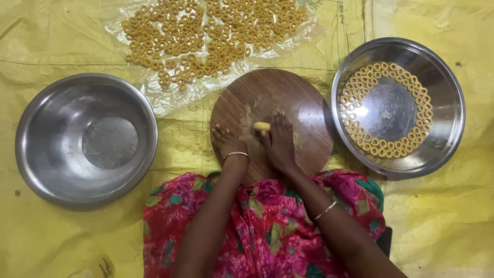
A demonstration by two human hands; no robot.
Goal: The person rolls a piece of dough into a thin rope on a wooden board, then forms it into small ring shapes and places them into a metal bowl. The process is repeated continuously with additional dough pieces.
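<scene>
A round brown wooden board lies in front of me. My right hand rests palm down on it, fingers pressing a small yellow piece of dough that pokes out at its left. My left hand sits on the board's left edge with fingers curled, holding nothing that I can see. Both wrists carry thin bangles.
An empty steel bowl stands at the left. A steel plate at the right holds dough rings laid in a circle. Several more rings lie on a clear plastic sheet at the top. A yellow cloth covers the floor.
</scene>
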